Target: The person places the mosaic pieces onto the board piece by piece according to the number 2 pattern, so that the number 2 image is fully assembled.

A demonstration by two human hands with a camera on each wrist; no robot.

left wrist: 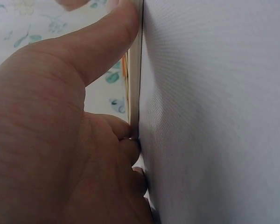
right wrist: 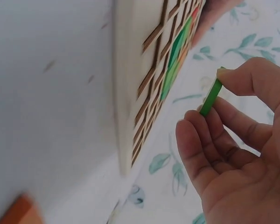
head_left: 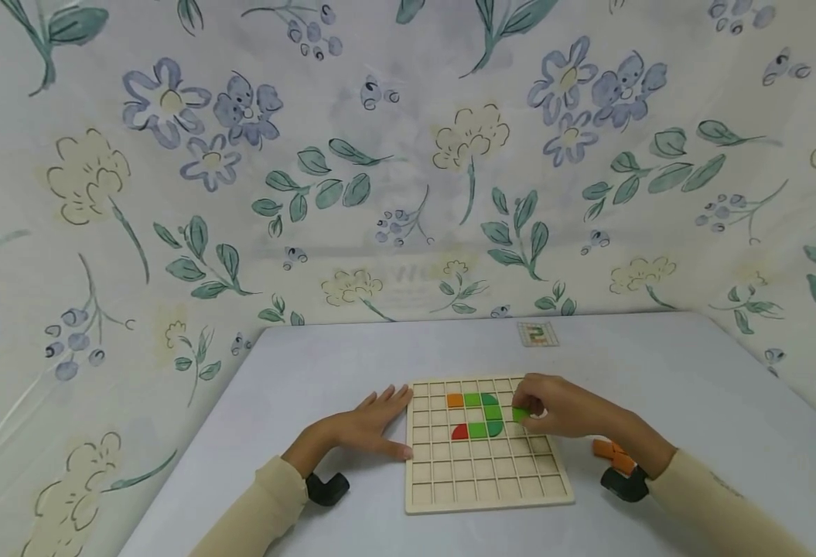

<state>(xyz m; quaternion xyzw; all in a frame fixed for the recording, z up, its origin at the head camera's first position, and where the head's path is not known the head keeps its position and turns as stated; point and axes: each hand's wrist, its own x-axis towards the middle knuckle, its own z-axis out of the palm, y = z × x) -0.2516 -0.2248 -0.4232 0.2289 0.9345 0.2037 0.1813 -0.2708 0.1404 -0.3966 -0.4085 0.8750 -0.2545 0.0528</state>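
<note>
A wooden grid board lies on the table with green, orange and red tiles in some cells. The left hand has its fingers spread, its thumb and fingertips touching the board's left edge; in the left wrist view that hand meets the board's side. Over the board's right part, the right hand holds a light green tile. The right wrist view shows the right hand pinching the green tile between thumb and fingers, apart from the board.
Orange pieces lie beside the right wrist. A small card with a grid pattern rests near the table's back edge. Behind the table hangs a floral cloth. Black straps with dark blocks are at both wrists.
</note>
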